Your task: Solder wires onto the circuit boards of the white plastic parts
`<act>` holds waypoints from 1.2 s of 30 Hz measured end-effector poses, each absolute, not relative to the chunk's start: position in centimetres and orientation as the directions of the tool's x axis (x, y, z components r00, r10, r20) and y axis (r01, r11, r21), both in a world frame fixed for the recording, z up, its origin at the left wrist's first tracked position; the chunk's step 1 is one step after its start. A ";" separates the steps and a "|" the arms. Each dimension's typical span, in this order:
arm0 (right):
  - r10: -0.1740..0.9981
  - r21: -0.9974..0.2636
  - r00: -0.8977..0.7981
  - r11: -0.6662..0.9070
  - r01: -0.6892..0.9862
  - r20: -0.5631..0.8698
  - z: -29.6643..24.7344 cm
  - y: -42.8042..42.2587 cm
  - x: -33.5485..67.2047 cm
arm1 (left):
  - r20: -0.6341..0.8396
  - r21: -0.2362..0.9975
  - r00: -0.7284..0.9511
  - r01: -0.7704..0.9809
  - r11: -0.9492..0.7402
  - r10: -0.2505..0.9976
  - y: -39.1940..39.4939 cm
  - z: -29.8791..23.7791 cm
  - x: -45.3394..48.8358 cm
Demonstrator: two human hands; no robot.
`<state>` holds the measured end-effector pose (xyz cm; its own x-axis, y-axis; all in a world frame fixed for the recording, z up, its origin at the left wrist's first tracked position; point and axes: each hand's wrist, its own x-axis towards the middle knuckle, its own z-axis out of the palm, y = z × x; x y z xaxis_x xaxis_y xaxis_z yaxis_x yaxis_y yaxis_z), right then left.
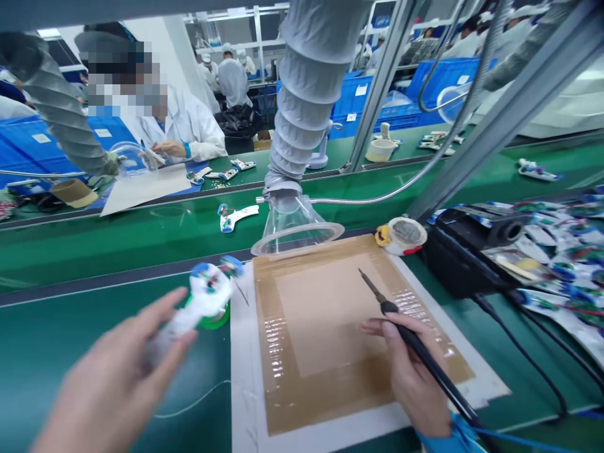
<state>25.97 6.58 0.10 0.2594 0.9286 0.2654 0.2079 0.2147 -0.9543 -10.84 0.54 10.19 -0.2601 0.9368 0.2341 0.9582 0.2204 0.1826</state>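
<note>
The white part [211, 301] seems light and stiff, its wired end [206, 281] fragile – left fingers [163, 309] properly pinch the plain handle [178, 324], and right fingers [422, 326] close around the soldering iron [415, 346].

The pen-like tool [410, 340] on the right has a smooth black handle [438, 376] that looks like plastic, and a dull, dark metal tip [372, 287]. The white part [212, 294] on the left looks like smooth, hard plastic. Between them, the brown pad [325, 314] looks like matt card, with shiny, crinkly tape [330, 401] around its edges. Under it is a white sheet [248, 402], like paper or card. The near green table top [28, 352] is smooth. Farther off, the hood [299, 220] is clear, glossy plastic, the fat hose [306, 94] is wrinkly like cloth, and the thin bendy pipe [349, 201] is shiny metal.
</note>
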 end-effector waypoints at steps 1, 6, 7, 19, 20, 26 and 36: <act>0.933 -0.960 0.250 0.221 0.172 0.260 0.4 6.7 25.4 | 0.236 0.232 -0.199 0.962 0.144 0.951 0.5 9.1 -7.8; 0.965 -0.975 0.162 0.190 0.113 0.206 -0.2 7.2 23.3 | 0.242 0.247 -0.087 0.969 0.025 0.966 2.2 3.5 2.7; 0.967 -0.974 0.152 0.185 0.131 0.204 -0.5 7.2 23.1 | 0.235 0.227 -0.094 0.973 0.039 0.967 2.5 2.6 3.7; 0.970 -0.935 -0.169 0.216 0.281 0.174 -3.2 7.9 24.1 | 0.130 0.500 0.242 0.821 -0.275 0.961 1.1 0.9 5.9; 0.959 -0.915 -0.203 0.256 0.311 0.199 -3.5 8.1 24.6 | 0.145 0.471 0.238 0.837 -0.278 0.960 1.5 1.4 4.6; 0.848 -0.789 -0.421 0.487 0.375 0.323 -3.8 10.6 26.4 | 0.192 0.259 0.249 0.920 -0.294 0.949 1.4 3.3 -3.1; 0.857 -0.772 -0.336 0.503 0.388 0.390 -2.0 12.7 26.5 | 0.113 0.335 0.406 0.844 -0.419 0.907 -2.2 0.9 -4.1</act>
<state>26.54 12.71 -2.00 -0.3363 0.8572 0.3900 0.3879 0.5035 -0.7721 -4.14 -2.25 0.94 0.4058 0.9070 0.1131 0.8437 -0.4193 0.3353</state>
